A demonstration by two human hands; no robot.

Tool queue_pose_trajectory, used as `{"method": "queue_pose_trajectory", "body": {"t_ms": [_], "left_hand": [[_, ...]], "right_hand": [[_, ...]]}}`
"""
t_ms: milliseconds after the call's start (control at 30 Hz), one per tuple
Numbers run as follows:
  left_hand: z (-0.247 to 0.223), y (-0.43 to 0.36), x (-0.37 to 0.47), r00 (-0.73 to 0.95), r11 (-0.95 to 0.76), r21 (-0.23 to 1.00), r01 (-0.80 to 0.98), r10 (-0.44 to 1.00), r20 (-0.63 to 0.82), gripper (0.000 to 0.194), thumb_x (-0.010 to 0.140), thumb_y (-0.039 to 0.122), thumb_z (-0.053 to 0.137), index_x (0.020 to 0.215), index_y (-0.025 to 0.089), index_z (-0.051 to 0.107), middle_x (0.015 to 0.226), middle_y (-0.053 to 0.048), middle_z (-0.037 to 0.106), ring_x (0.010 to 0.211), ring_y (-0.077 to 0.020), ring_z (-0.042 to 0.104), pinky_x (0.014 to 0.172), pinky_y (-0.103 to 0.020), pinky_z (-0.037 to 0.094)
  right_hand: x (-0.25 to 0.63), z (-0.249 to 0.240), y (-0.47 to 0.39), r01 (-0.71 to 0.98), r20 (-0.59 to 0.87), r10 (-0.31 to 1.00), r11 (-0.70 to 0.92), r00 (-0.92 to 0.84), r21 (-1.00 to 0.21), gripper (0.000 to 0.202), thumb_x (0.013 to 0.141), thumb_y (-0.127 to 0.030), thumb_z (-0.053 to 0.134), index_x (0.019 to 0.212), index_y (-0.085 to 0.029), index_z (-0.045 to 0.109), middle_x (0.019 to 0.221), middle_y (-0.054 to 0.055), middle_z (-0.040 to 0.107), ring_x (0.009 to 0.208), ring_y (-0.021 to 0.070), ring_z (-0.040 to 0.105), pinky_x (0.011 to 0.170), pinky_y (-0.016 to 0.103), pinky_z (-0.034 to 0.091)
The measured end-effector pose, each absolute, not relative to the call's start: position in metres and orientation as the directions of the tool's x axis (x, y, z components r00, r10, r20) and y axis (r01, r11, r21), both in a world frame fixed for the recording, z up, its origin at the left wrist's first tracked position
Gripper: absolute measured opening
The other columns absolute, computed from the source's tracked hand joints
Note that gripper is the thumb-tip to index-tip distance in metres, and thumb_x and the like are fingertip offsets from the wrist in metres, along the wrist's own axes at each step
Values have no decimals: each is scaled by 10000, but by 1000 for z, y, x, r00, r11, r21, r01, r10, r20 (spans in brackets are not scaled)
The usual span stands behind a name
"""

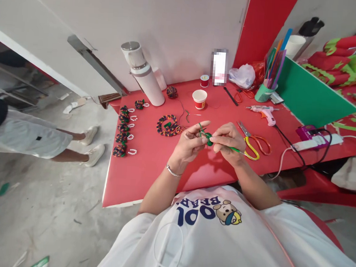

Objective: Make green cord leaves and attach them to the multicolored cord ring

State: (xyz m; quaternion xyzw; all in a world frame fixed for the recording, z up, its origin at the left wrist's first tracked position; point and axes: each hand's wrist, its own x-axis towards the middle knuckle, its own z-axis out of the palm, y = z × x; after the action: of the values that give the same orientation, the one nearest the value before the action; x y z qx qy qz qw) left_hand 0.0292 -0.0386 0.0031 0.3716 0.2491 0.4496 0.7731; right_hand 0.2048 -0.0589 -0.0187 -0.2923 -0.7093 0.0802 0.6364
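Observation:
Both hands meet above the red table. Between the fingertips of my left hand [191, 141] is a small green crochet piece [208, 139], with green yarn looped over the raised index finger. My right hand [228, 142] is closed round a crochet hook [236, 149] with a green handle, its tip at the green piece. Left of the hands lies a multicoloured braided yarn strip [163, 125], curled in a ring around a small green bit. Scissors [250, 140] with yellow and orange handles lie open just right of my right hand.
Yarn rosettes with white bead loops [121, 137] line the left table edge [107, 177]. Behind stand a white thermos [148, 82], yarn ball [171, 92], paper cup [199, 99] and phone [219, 67]. A pink glue gun [264, 114] and power strip [311, 143] lie right. Someone's legs [73, 142] show left.

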Motion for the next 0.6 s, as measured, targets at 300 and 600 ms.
{"method": "queue_pose_trajectory", "body": {"t_ms": [300, 600], "left_hand": [[3, -33, 19, 482, 319, 820, -476, 874, -60, 581, 614, 222, 945, 1176, 181, 801, 508, 108, 455, 401, -10, 233, 447, -217, 138], [5, -29, 17, 519, 339, 823, -456, 853, -63, 496, 606, 186, 923, 1093, 175, 828, 541, 73, 535, 401, -7, 274, 448, -223, 118]], "right_hand": [[227, -4, -54, 257, 826, 522, 845, -213, -468, 222, 931, -525, 761, 1075, -374, 837, 944, 15, 794, 869, 180, 690, 797, 375, 571], [238, 1, -55, 246, 799, 530, 846, -285, -474, 209, 929, -492, 774, 1106, -395, 827, 1010, -11, 822, 908, 179, 715, 857, 391, 584]]}}
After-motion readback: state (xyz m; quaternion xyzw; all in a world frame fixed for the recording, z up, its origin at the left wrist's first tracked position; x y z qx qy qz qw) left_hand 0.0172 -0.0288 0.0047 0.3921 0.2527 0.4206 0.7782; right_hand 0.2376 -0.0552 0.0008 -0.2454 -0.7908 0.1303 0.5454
